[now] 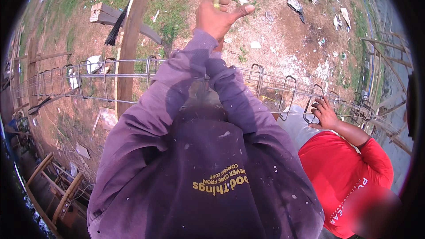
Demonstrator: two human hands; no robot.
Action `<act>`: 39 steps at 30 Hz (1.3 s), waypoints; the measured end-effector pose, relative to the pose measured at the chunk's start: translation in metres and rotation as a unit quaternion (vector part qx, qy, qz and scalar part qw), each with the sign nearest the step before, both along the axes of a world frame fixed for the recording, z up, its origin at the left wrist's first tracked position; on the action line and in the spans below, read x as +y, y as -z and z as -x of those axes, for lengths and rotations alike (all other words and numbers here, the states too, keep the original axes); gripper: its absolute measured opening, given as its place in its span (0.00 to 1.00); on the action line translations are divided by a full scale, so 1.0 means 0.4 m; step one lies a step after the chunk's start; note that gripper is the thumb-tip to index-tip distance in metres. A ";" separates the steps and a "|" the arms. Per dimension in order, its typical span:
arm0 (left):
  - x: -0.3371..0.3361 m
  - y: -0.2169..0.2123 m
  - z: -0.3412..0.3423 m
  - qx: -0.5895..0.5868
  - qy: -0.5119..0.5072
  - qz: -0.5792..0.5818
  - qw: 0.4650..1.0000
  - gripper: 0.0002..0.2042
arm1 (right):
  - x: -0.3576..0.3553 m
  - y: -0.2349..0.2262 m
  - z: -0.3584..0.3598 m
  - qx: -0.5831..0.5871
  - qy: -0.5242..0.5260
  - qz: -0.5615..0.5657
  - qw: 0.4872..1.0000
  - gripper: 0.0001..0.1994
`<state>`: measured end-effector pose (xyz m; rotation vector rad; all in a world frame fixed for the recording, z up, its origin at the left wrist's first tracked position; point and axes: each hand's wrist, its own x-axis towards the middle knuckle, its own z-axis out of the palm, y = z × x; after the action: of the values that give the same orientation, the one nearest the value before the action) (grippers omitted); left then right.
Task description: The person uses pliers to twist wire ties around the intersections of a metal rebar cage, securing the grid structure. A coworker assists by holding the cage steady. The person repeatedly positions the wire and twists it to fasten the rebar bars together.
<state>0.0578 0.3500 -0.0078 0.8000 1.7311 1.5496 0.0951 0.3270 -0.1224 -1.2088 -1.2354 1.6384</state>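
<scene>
Both of my arms, in purple sleeves, reach forward over a long steel rebar cage [152, 76] with bent stirrups. My left hand [217, 16] is beyond the cage, its thumb stretched out to the right and its fingers apart and partly bent. A small yellowish-green thing [216, 3] shows at those fingers; I cannot tell whether it is held or worn. My right hand [219, 45] lies behind the left wrist, with only a sliver of skin showing. Its fingers are hidden. At the right, a co-worker's hand [324, 113] rests on the cage.
An upright plank [130, 35] and a wooden beam [104, 16] stand at the left, with a bundle of black strands [116, 31] hanging there. A co-worker in a red shirt [341, 163] is close on my right. Litter lies on the ground. Timber frames [392, 62] stand far right.
</scene>
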 end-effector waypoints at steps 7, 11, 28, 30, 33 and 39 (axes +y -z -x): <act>-0.016 -0.022 0.171 -0.263 0.471 -0.147 0.829 0.23 | 0.045 -0.110 -0.095 0.049 -0.276 -0.059 0.958 0.12; 0.001 -0.010 0.103 -0.126 0.090 -0.049 0.987 0.25 | 0.074 -0.098 -0.053 -0.005 -0.232 0.113 0.966 0.11; -0.048 -0.014 0.000 0.038 -0.112 -0.079 0.990 0.28 | -0.045 0.022 0.022 -0.151 -0.048 -0.108 0.981 0.18; -0.059 -0.029 -0.008 0.017 -0.069 -0.037 0.997 0.23 | -0.055 -0.018 -0.001 -0.083 -0.056 -0.094 0.991 0.19; -0.045 -0.026 0.102 -0.121 0.228 -0.045 0.965 0.22 | 0.019 -0.105 -0.105 0.025 -0.218 0.025 0.975 0.19; -0.009 0.004 0.076 0.038 0.026 0.019 0.999 0.22 | 0.033 -0.069 -0.044 0.005 -0.119 -0.016 0.993 0.15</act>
<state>0.0275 0.3463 -0.0096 0.8892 1.7750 1.4654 0.1126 0.3401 -0.0950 -1.0643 -1.4392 1.7840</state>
